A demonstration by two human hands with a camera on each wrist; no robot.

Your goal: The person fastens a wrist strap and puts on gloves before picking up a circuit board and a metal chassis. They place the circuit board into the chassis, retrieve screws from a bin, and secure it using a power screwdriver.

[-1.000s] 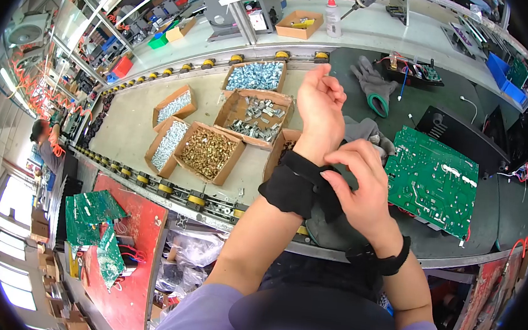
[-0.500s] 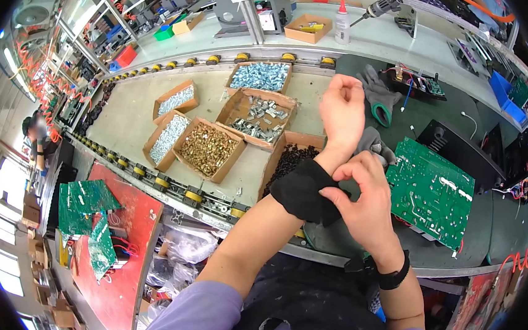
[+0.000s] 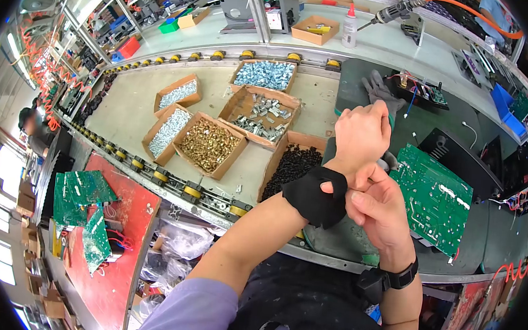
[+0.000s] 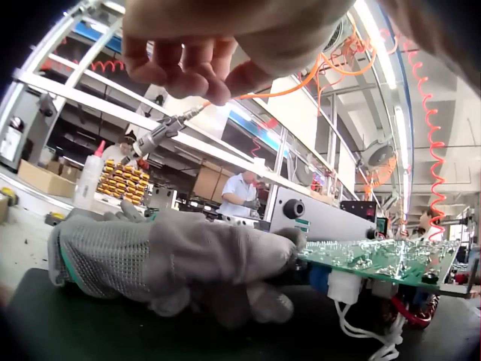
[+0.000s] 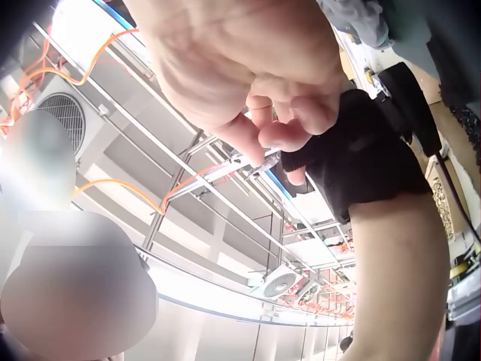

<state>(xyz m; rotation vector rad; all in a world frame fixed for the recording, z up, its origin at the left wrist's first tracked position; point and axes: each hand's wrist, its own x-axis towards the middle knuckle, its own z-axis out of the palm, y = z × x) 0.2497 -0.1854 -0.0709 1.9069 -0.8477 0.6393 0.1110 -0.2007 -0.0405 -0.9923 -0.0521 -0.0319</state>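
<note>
A black cloth wristband [image 3: 316,197] wraps my left wrist. My right hand [image 3: 384,208] grips its edge; one fingertip shows against the dark cloth on the far side. From the right wrist view, the curled fingers overlap the black band [image 5: 368,150]. My left hand [image 3: 362,135], back upward, is held out over the dark mat, its fingers loosely bent with nothing in them. Grey work gloves [image 4: 188,256] lie beneath it, partly hidden in the head view. To the right is a green circuit board [image 3: 432,197]. A black watch-like strap [image 3: 401,275] circles my right wrist.
Cardboard boxes of black screws [image 3: 295,167], brass-coloured parts [image 3: 208,145], metal clips [image 3: 262,115] and blue-silver parts [image 3: 263,75] stand left of my hands. A bottle [image 3: 350,29] and a power screwdriver [image 3: 394,12] are at the back. Roller track [image 3: 190,193] edges the bench.
My left hand has turned from palm side to back side up and shifted right. My right fingers have moved further into the wristband's edge. The head view has shifted slightly.
</note>
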